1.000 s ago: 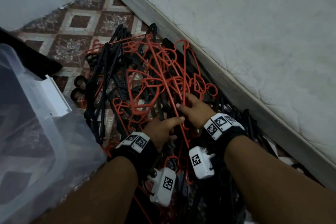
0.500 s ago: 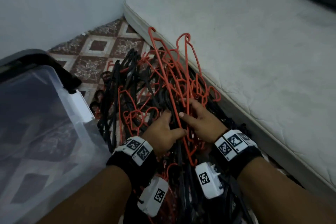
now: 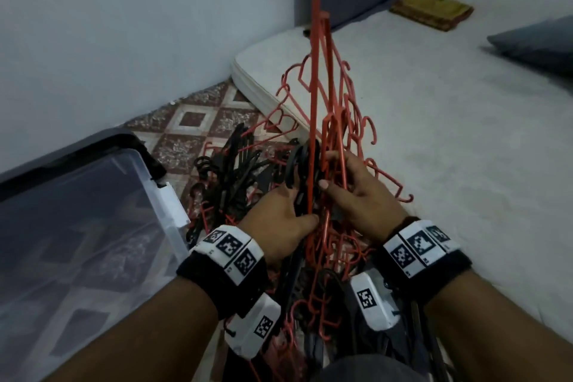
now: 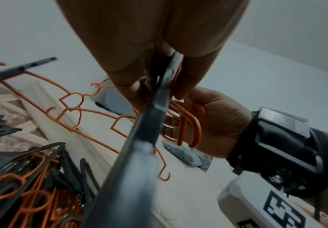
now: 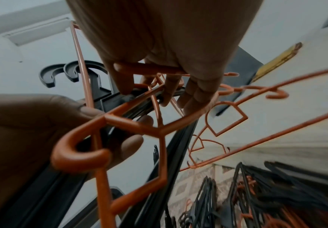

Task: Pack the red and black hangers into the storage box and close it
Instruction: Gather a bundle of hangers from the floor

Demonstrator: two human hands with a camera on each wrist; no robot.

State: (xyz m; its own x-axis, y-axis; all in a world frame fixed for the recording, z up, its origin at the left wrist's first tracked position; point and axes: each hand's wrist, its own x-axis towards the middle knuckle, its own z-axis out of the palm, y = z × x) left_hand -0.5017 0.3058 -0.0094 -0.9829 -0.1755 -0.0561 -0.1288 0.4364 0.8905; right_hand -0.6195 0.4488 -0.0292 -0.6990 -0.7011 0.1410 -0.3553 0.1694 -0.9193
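Bundle of red and black hangers: raised upright to the right of the storage box, well above its rim. Lying low in the floor pile a second ago. One long red hanger uppermost, with the other red hooks fanned out on the side away from the box.

Left hand: on the side of the bundle nearer the box. Fingers curled round black and red bars, thumb pressed against a red bar.

Right hand: on the side farther from the box. Fingers closed round several red wires, with red hooks looped over them in the left wrist view.

Remaining pile: mostly black hangers with some red, on the tiled floor just right of the box and beyond the hands. More hangers trailing below the wrists, apparently tangled with the raised bundle.

Storage box: transparent, apparently uncovered, no hangers visible through its wall. Mattress: on the far side of the bundle from the box.

Judgement:
- Lift of this batch done; transfer leftward over the box rim due next.
- Expect snagging, with loose hooks likely to drag pile hangers along.
- Shake free and lay flat before lowering.
- Packing barely begun, closing still far off.
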